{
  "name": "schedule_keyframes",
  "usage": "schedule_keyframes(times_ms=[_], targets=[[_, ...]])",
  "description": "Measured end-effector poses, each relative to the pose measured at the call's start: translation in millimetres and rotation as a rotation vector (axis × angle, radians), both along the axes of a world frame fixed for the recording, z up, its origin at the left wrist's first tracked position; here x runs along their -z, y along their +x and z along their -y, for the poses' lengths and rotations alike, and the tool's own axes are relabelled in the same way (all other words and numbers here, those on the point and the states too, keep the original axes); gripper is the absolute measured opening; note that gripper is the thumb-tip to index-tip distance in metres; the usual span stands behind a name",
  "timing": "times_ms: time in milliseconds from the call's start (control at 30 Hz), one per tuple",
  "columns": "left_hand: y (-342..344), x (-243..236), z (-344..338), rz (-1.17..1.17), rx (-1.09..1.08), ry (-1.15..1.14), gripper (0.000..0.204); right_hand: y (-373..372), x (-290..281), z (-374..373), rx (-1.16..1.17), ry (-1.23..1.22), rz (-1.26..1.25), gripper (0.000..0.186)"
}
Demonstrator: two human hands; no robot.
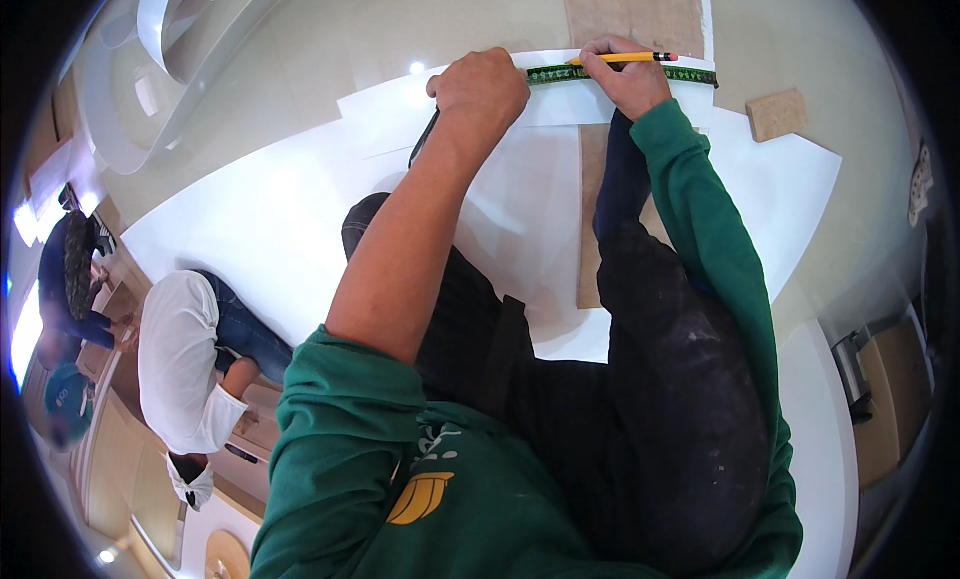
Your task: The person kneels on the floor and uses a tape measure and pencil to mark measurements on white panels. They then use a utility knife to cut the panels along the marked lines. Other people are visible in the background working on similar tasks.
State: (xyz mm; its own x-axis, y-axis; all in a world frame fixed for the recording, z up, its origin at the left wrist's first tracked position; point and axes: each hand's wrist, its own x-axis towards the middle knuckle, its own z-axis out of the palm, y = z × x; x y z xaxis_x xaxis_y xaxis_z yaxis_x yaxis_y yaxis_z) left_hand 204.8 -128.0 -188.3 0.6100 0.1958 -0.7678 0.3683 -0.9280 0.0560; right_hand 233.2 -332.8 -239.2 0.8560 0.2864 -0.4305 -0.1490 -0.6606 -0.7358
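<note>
Stretched over the far edge of a white sheet lies a tape measure with a green and black blade. My left hand is closed in a fist at the blade's left end; the case is hidden inside it, and a dark strap hangs below. A yellow pencil is pinched in my right hand, its tip pointing left at the blade. That hand rests on the tape near its right part, and the blade's end reaches the sheet's right edge.
Under the sheet spreads a larger white sheet on the floor. A brown board lies beyond. A wooden block sits at right, curled white strips at upper left. A person in a white shirt bends at left; another is farther off.
</note>
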Motion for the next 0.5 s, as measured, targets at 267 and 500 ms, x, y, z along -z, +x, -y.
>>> schedule_keyframes(times_ms=[267, 500], targets=[[1.2, 4.0, 1.9, -0.016, 0.009, 0.026, 0.035, -0.8, -3.6, -0.2, -0.004, -0.022, 0.007, 0.035], [1.5, 4.2, 2.1, -0.003, 0.034, 0.032, 0.034, -0.8, -7.2, -0.5, -0.023, 0.006, 0.012, 0.031]])
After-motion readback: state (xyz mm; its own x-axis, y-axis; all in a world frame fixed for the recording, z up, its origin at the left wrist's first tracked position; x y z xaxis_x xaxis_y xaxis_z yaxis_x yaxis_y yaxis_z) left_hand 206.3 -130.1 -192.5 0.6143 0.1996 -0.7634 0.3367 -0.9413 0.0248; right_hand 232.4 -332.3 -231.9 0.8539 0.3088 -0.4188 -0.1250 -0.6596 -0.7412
